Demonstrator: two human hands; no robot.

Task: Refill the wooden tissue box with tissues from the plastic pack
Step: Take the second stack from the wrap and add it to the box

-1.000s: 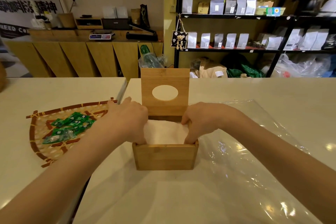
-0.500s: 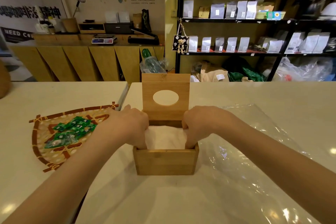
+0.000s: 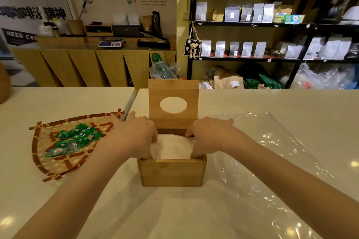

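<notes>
Both hands sit at the open top of the wooden tissue box [image 3: 172, 172]. I note the left hand [image 3: 136, 137] over the box's left edge, fingers curled downward onto the left side of the white tissues [image 3: 172, 147]; its fingertips are hidden, so I cannot tell whether it grips the stack or only presses it. My right hand [image 3: 208, 137] mirrors this on the right edge, fingers bent down between the tissues and the box wall, thumb near the front corner. Between the two hands the tissues lie inside the box, bulging slightly above its rim. Beyond the hands the hinged lid [image 3: 173, 103] stands upright, its oval opening facing me. Under and beyond the right forearm, the clear plastic pack [image 3: 272, 161] lies flattened on the table [image 3: 281, 103]. Outboard of the left hand, a woven tray [image 3: 48, 161] carries green wrapped sweets [image 3: 75, 137].
</notes>
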